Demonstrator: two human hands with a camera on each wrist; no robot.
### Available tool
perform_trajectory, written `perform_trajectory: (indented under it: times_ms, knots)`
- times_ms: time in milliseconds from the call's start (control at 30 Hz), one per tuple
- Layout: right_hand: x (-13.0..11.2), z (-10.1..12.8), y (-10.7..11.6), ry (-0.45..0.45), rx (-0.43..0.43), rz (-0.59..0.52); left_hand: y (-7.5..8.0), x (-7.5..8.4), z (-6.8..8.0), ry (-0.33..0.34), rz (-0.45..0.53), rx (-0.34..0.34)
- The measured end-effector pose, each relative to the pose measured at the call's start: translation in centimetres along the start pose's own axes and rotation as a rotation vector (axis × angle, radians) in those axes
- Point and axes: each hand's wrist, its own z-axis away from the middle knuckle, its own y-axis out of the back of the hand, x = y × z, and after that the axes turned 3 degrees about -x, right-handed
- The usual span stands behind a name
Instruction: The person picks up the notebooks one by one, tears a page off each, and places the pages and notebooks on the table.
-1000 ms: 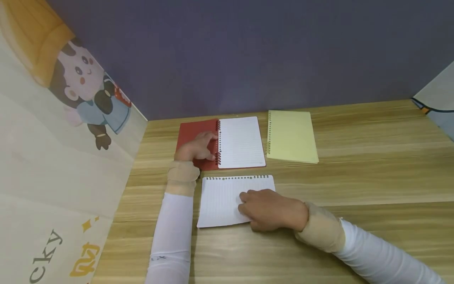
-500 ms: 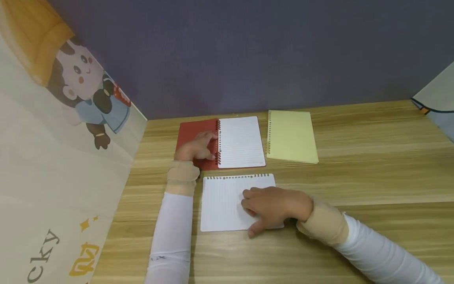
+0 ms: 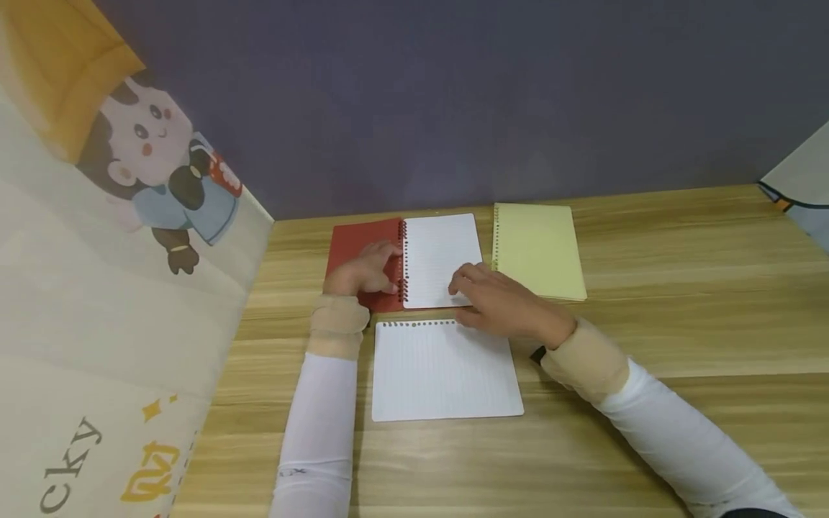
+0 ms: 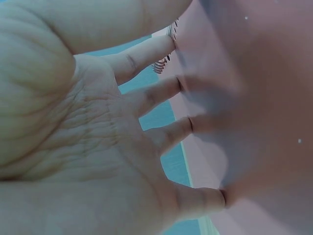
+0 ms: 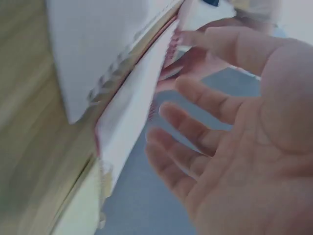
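An open red spiral notebook [image 3: 359, 236] lies at the back of the table, its lined white page [image 3: 439, 244] facing up on the right. My left hand [image 3: 364, 270] rests its spread fingertips on the red cover beside the binding; the left wrist view shows these fingers [image 4: 168, 134] touching the red surface. Over the white page's lower right corner hovers my right hand [image 3: 504, 301], fingers loosely bent and holding nothing. In the right wrist view its fingers [image 5: 190, 129] are apart from the paper. Nearer to me lies a loose lined sheet [image 3: 447, 378] with a punched top edge, partly covered by the right hand.
A pale yellow spiral notebook [image 3: 540, 248] lies to the right of the red one. Behind the wooden table [image 3: 680, 302] stands a dark panel [image 3: 492, 101]. A light wall [image 3: 91, 316] with a cartoon figure borders the left side.
My right hand has lifted off the loose sheet and moved up to the red notebook's page. The sheet has shifted slightly and lies flat. My left hand stays on the red cover.
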Motion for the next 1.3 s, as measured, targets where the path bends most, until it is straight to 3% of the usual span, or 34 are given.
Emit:
perform_trajectory:
  times_ms: [167,300,633,900,1300]
  knots:
    - [3.0,-0.6,0.4,-0.036,-0.101,0.077,0.2,0.9,-1.2,0.013,-0.014,0.027]
    - [4.8,-1.1,0.6,-0.017,-0.103,0.119,0.4,1.7,-2.1,0.032,0.008,0.047]
    - [5.0,-1.2,0.5,0.001,-0.052,0.111,1.0,3.4,0.3,0.077,-0.005,0.033]
    - [5.2,-1.0,0.5,-0.005,-0.048,0.108,-1.0,3.7,1.8,0.153,-0.047,0.040]
    - [4.9,-1.6,0.6,0.042,-0.037,0.095,-1.4,3.7,2.8,0.117,-0.147,0.157]
